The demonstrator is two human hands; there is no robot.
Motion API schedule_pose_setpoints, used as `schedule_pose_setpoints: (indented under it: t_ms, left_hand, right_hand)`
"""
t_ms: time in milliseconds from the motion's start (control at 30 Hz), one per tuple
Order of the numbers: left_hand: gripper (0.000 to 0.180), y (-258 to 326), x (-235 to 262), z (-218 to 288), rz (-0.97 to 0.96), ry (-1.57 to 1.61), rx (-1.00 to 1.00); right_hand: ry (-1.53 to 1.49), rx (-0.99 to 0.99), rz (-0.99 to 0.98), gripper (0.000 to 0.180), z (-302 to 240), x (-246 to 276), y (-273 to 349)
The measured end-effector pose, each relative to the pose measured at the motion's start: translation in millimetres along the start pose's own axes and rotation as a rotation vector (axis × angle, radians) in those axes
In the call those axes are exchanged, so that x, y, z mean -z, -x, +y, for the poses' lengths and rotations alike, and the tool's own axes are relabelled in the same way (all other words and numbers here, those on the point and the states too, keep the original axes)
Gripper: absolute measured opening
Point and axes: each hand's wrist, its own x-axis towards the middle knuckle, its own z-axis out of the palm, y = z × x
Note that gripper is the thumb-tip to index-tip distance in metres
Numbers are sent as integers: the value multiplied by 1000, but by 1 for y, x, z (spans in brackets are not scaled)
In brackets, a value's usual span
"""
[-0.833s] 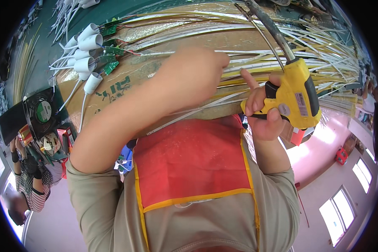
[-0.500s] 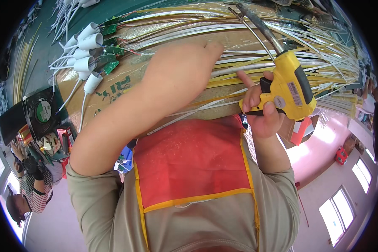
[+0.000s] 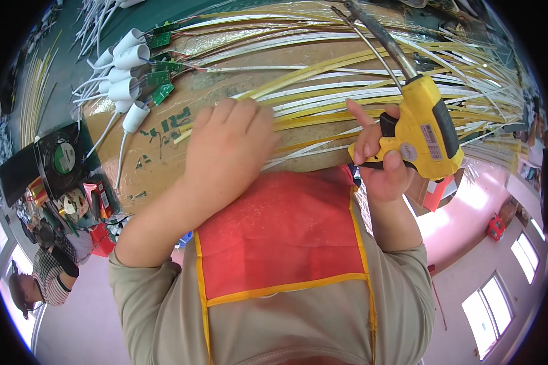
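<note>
My right hand (image 3: pixel 380 155) grips a yellow and black soldering gun (image 3: pixel 429 131) by its handle, one finger stretched out. The gun's long metal barrel and thin feed tube point up and left over the bench. My left hand (image 3: pixel 228 143) rests palm down on a bundle of narrow white and yellow LED strips (image 3: pixel 341 94), its fingers bent over them. A yellow strip end sticks out to the left of that hand; the fingertips are hidden. Left of it, small green circuit boards (image 3: pixel 162 93) with thin wires join white cylindrical housings (image 3: pixel 124 90) with white cables.
Brown cardboard (image 3: pixel 119 176) covers the bench under the strips. At the left stand a black fan (image 3: pixel 64 159) and small tools and packets (image 3: pixel 94 201). A person in a striped sleeve (image 3: pixel 58 286) works at the far left. An open carton (image 3: pixel 435 191) lies at the right.
My left hand has come left and nearer, from the middle of the strips to their left ends. Strips it covered now show. The soldering gun has shifted slightly right.
</note>
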Motion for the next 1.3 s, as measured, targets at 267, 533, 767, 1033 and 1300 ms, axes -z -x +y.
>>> schedule_pose_setpoints:
  t_ms: [267, 533, 767, 1033, 1300]
  left_hand:
    - [36, 30, 8, -3, -31, 78, 126]
    - [26, 40, 6, -1, -43, 133, 19]
    - [22, 39, 3, -3, -206, 170, 90]
    - [17, 22, 5, -5, -93, 161, 83]
    - [17, 14, 2, 3, -109, -55, 48]
  right_hand:
    - [-60, -87, -8, 73, 1, -15, -1]
    - [-54, -100, -57, 72, 1, -16, -1]
    - [-34, -102, -59, 71, 1, -14, 1]
    - [-31, -71, -85, 66, 3, -11, 0]
    - [-19, -78, -81, 63, 3, -14, 0]
